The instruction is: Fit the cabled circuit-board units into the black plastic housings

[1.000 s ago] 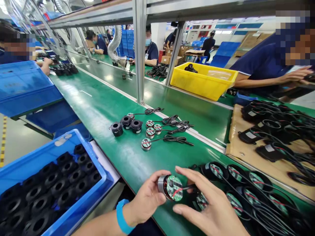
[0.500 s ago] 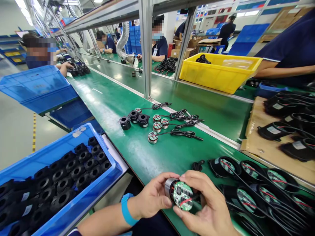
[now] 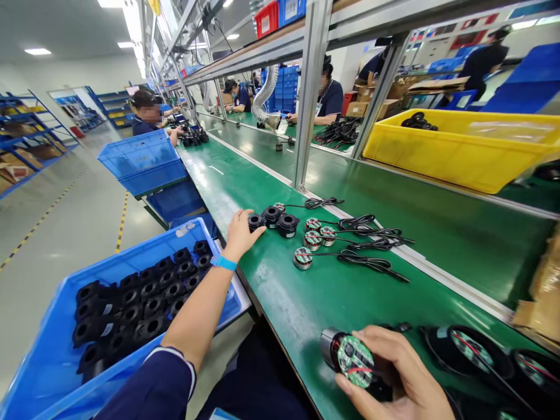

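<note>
My right hand (image 3: 398, 373) grips a small round motor (image 3: 347, 357) with a silver rim and a green circuit board facing up, red wire across it. Over the bench my left hand (image 3: 241, 233) has its thumb and fingers around a black round plastic housing (image 3: 256, 221) with a hole in its top. Two more black housings (image 3: 287, 225) stand just right of it. Nearby lie several motors (image 3: 303, 258) with green boards and coiled black cables (image 3: 370, 260).
A blue crate (image 3: 56, 326) of black housings (image 3: 153, 306) is at the left. Black casings with boards (image 3: 466, 350) lie at the lower right. Behind the metal post (image 3: 310, 99) are a yellow bin (image 3: 441, 157) and co-workers. One person (image 3: 146, 114) works at the far left.
My left hand has let go of the motor and moved forward and left to the black housing. My right hand still holds the motor. The view has swung left.
</note>
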### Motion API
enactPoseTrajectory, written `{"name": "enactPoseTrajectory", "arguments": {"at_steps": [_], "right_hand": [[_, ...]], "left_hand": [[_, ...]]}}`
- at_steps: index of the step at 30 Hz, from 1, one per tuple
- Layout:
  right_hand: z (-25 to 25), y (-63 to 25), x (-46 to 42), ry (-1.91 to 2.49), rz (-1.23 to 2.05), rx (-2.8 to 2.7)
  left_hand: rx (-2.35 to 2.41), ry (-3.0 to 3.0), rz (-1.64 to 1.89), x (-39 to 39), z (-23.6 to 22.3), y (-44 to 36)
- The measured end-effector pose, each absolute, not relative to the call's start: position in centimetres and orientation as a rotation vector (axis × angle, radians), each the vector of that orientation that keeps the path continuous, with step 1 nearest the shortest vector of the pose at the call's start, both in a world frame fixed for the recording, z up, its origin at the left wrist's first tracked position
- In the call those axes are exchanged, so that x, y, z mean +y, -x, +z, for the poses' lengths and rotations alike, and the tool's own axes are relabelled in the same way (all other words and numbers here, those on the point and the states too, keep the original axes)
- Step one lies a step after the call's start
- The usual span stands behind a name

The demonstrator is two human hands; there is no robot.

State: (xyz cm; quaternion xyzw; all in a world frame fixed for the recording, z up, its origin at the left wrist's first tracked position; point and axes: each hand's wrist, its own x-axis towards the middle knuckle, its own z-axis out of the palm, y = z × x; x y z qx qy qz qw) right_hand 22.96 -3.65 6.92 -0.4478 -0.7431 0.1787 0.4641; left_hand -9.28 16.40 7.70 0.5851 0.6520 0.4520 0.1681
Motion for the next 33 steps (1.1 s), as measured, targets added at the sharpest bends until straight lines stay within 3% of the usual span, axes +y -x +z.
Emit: {"name": "enactPoseTrajectory", "arguments": {"at_steps": [8, 19, 33], "right_hand": [[7.2, -23.1, -4.0, 1.158, 0.543, -1.689], [8.8, -23.2, -3.9, 1.115, 0.578, -1.522], [9.8, -23.1, -3.4, 1.073, 0.773, -1.915]], "left_hand": [[1.594, -1.403, 1.238, 13.7, 8.0, 10.6], [0.771, -0.435, 0.740, 0.2, 5.6, -0.5], [0.743, -0.520, 0.479, -1.4, 3.8, -1.5]]}}
